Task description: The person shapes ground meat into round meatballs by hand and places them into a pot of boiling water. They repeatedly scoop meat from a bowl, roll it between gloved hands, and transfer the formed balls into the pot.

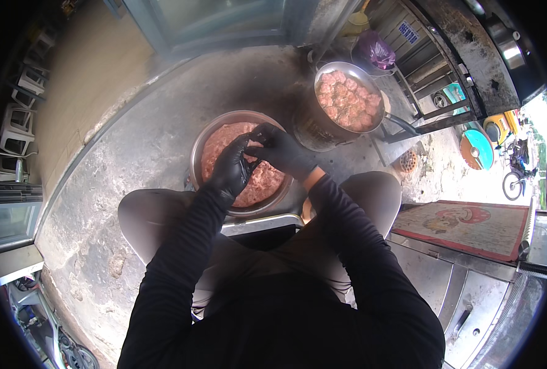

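Observation:
Above a round metal bowl of pink minced meat, both of my hands meet in black gloves. My left hand is cupped with its fingers pointing up to the right. The bent fingers of my right hand touch the fingertips of the left. A bit of pink meat shows in the gap between the gloves; whether it is held or lies in the bowl behind, I cannot tell. To the right, a frying pan full of raw-looking meat patties in liquid rests on a round, dark stove.
The pan's black handle sticks out to the right, near a stained metal frame. A purple plastic bag lies behind the pan. At right is a steel cabinet under a printed mat. White plastic stools stand far left.

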Available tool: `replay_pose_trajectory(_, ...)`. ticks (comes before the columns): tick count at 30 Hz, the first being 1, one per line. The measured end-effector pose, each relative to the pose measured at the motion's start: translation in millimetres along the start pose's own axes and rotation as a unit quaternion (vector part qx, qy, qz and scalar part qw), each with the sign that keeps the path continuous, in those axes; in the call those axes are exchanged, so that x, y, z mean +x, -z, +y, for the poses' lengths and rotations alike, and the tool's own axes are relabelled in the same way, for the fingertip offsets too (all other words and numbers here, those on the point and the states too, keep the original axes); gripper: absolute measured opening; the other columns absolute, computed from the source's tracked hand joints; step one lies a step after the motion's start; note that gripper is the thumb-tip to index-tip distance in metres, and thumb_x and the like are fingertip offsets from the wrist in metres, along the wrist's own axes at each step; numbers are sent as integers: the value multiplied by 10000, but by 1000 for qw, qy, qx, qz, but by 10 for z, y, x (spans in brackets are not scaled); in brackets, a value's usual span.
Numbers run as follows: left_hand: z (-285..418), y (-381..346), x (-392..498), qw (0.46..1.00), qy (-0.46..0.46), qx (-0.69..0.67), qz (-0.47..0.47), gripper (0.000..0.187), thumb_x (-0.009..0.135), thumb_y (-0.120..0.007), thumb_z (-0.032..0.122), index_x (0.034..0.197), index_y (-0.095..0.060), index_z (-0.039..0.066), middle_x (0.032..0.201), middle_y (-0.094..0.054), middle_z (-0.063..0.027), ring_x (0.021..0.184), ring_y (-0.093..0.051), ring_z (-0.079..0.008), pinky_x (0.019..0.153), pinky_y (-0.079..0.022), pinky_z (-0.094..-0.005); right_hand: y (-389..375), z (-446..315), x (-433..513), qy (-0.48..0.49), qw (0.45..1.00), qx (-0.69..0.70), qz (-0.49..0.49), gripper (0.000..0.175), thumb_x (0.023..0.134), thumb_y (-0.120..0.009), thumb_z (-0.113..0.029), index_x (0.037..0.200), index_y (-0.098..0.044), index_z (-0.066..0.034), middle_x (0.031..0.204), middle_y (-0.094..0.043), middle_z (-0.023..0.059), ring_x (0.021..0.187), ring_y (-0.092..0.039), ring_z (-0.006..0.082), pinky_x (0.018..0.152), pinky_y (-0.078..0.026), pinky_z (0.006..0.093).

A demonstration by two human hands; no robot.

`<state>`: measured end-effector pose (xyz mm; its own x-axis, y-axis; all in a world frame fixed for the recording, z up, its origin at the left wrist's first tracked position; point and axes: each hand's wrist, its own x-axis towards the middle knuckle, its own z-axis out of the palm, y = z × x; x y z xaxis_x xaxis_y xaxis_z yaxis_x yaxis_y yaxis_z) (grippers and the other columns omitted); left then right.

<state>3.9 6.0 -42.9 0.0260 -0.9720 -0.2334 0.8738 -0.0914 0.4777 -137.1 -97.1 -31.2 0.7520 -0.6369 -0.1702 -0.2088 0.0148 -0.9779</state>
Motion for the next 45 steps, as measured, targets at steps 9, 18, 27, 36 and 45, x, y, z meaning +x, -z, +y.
replay_pose_trajectory(9, 20, -102, -87, 997, 12, 81, 5, 288, 1026, -500, 165, 1265, -590, 30, 1205, -651, -94, 1040, -645, -176, 899, -542, -326, 61, 49, -47, 55, 996, 60, -25, 545, 793, -843, -194, 1212, -547, -10, 1045, -661, 59, 951, -620, 132, 870, -516, 308)
replay_pose_trajectory(18, 89, -164, -117, 998, 44, 20, 47, 335, 994, -514, 134, 1315, -549, 46, 1200, -620, -65, 1026, -642, -163, 923, -555, -342, 93, -113, -65, 19, 993, 118, -15, 328, 880, -768, -120, 1117, -555, -41, 1033, -634, 20, 969, -594, 88, 846, -507, 265)
replay_pose_trajectory(27, 122, -172, -123, 997, 50, 31, 50, 343, 1003, -508, 142, 1331, -537, 45, 1146, -624, -88, 1010, -646, -168, 861, -586, -326, 121, -132, -100, 77, 996, 46, -23, 458, 828, -831, -204, 1148, -550, -39, 1019, -626, 23, 965, -586, 93, 859, -502, 270)
replay_pose_trajectory(36, 94, -142, -61, 998, 56, -32, -15, 451, 1076, -403, 377, 1321, -533, 22, 1186, -644, -106, 1049, -660, -181, 887, -582, -323, -29, -62, -79, 85, 989, 113, 38, 467, 811, -847, -207, 1127, -546, -40, 1027, -613, 34, 992, -584, 99, 862, -511, 275)
replay_pose_trajectory(45, 66, -216, -67, 978, -57, 200, 33, 601, 1094, -276, 435, 1541, -296, 34, 1563, -369, -114, 1447, -335, -216, 1197, -263, -351, -322, 45, -304, 2, 991, -62, 121, 589, 876, -758, -182, 1366, -486, -1, 1152, -645, 155, 1034, -662, 235, 879, -535, 350)
